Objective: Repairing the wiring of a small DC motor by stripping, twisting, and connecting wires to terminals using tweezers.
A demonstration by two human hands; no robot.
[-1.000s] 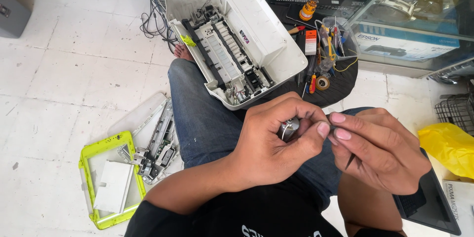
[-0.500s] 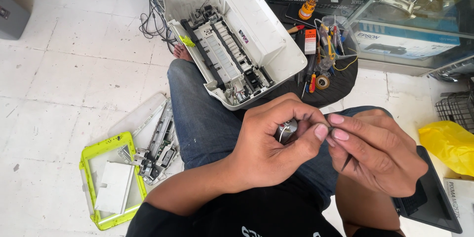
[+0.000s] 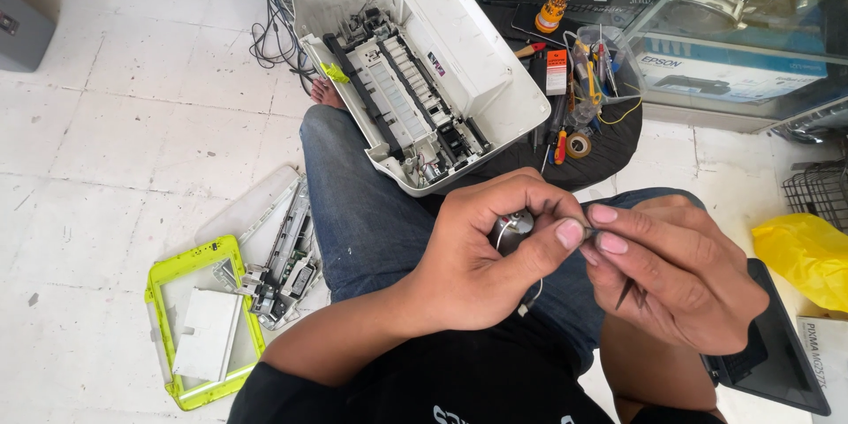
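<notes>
Holding: left hand (image 3: 481, 269) curls around a small grey motor (image 3: 513, 227), fingers closed on it, lower centre of the frame.
Right hand: right hand (image 3: 676, 269) meets the left at the fingertips, thumb and forefinger pinched narrow on something tiny at the motor's edge; what it pinches is too small to tell.
Wire: a thin white wire (image 3: 533, 297) hangs from the motor below the left palm.
Motor place: above the lap, over the jeans (image 3: 367, 212), between the two hands.
Printer: an opened white printer (image 3: 424, 62) lies tilted at upper centre, its inner parts bare, near the knee.
Tools: screwdrivers and a tape roll (image 3: 579, 143) lie on a dark mat (image 3: 609, 146) right of the printer.
Floor left: a lime-green frame (image 3: 159, 300) and a loose mechanism (image 3: 287, 269) lie at lower left.
Right edge: a yellow bag (image 3: 808, 256).
</notes>
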